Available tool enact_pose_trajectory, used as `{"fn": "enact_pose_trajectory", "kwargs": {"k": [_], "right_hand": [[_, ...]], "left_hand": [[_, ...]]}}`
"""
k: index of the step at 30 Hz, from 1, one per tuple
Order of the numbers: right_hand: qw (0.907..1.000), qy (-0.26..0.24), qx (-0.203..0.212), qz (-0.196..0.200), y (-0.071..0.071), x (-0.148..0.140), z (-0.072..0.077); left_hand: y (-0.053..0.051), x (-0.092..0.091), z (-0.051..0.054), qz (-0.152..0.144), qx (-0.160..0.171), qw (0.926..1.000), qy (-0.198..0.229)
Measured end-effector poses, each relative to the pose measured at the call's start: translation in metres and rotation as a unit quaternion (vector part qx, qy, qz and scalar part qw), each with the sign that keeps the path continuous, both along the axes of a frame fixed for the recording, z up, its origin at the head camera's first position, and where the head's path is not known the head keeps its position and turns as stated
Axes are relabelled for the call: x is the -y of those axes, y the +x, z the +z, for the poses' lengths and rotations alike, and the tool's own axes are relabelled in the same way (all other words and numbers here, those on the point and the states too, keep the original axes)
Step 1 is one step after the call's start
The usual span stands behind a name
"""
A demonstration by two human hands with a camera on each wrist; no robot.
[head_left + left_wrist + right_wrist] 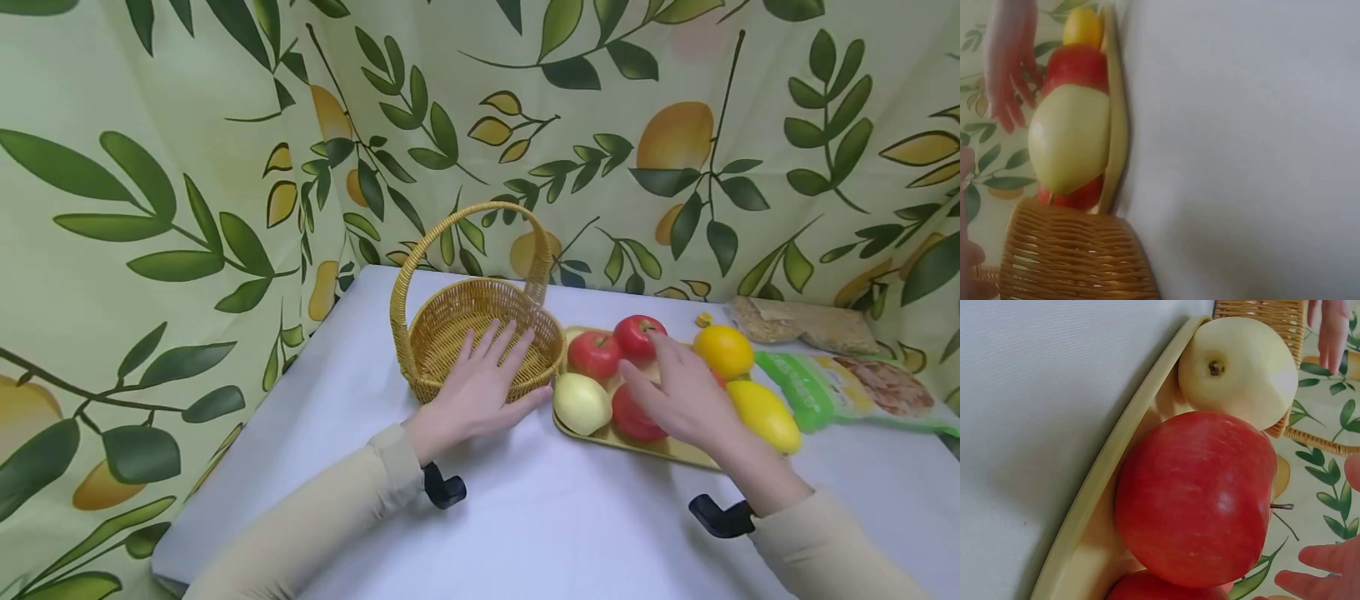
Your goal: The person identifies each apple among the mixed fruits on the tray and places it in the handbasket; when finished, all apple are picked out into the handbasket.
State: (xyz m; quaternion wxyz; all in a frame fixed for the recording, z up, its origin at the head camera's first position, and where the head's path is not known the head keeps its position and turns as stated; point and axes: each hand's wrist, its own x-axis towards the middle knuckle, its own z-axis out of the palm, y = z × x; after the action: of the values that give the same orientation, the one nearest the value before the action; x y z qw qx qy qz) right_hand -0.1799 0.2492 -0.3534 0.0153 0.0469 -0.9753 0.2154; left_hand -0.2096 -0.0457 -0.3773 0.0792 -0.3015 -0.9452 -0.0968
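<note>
In the head view my left hand [480, 387] is over the near side of a wicker basket [562, 346] with a tall handle, its fingers straight and spread. My right hand [686, 392] hovers above a tan tray [678, 452], fingers extended and holding nothing. The tray bears a pale yellow-green fruit [582, 404], several red apples [594, 355], an orange [723, 352] and a yellow lemon-like fruit [763, 417]. In the right wrist view a red apple [1197, 499] lies beside the pale fruit [1238, 373], near the spread fingers [1325, 569]. Nothing shows inside the basket.
Right of the tray lies a green food packet [862, 390]. Behind it are clear bags of grain-like contents [802, 325] and a small yellow item [703, 320]. A leaf-patterned cloth [600, 150] hangs behind the white table [525, 517].
</note>
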Motion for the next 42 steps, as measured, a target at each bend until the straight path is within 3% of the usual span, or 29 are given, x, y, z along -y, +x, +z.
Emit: {"fn": "enact_pose_trajectory", "kwargs": {"k": [6, 12, 16, 23, 27, 37, 40, 42], "right_hand": [[0.9993, -0.03, -0.018, 0.01, 0.012, -0.012, 0.0], [0.9988, -0.038, -0.029, 0.011, 0.019, -0.021, 0.002], [0.9987, -0.038, -0.031, 0.017, 0.021, -0.021, 0.003], [0.9986, -0.035, -0.033, 0.022, 0.022, -0.019, 0.003], [0.9988, -0.031, -0.035, 0.018, 0.024, -0.019, 0.001], [0.9974, -0.05, -0.052, 0.006, 0.032, -0.018, -0.008], [0.9966, -0.061, -0.056, -0.004, 0.035, -0.018, -0.011], [0.9963, -0.064, -0.057, -0.01, 0.036, -0.018, -0.014]], "left_hand": [[0.019, 0.016, -0.01, -0.038, 0.002, 0.9934, 0.108], [0.031, 0.028, -0.025, -0.074, -0.051, 0.9702, 0.225], [0.034, 0.038, -0.034, -0.079, -0.101, 0.9441, 0.304], [0.033, 0.057, -0.045, -0.063, -0.196, 0.8848, 0.418], [0.029, 0.065, -0.046, -0.053, -0.224, 0.8626, 0.45], [0.024, 0.081, -0.049, 0.018, -0.207, 0.8494, 0.485], [0.02, 0.087, -0.056, 0.053, -0.178, 0.845, 0.501], [0.018, 0.09, -0.06, 0.08, -0.156, 0.8368, 0.519]]}}
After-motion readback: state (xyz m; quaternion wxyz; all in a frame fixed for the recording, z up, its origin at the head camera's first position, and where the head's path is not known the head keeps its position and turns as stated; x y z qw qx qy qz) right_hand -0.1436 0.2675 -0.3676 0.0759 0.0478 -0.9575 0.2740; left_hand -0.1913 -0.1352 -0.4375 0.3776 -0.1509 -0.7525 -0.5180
